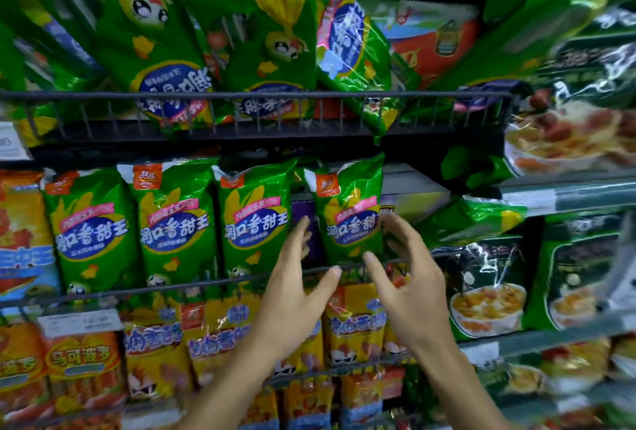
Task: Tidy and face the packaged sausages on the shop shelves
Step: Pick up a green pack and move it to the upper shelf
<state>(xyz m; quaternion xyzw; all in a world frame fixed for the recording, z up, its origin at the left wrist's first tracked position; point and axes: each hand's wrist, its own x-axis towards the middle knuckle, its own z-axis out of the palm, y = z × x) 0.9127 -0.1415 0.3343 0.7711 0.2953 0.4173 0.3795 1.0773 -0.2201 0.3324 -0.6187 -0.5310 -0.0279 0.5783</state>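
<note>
Head view shows your two hands raised in front of the middle shelf, on either side of one green sausage pack (349,212). That pack stands at about 12 o'clock from your hands, leaning a little, with a gap at its 9 o'clock side where a purple pack (303,214) peeks out behind.

Your left hand (297,286) is spread wide, fingers straight, reaching into that gap. Your right hand (407,269) is loose, fingers bent a little, close to the pack's right edge. Neither hand holds anything. You cannot tell if your fingertips touch the pack yet.

Three more green packs (173,223) stand in a neat row at 9 o'clock, behind the wire rail (206,283).

My guess: the pack is light and floppy, with a shiny, slippery skin that crinkles. The sausages inside feel firm, so grip there. Take both long sides, near the middle, and slide it left to close the gap. Squeeze softly so you don't crush it.
</note>
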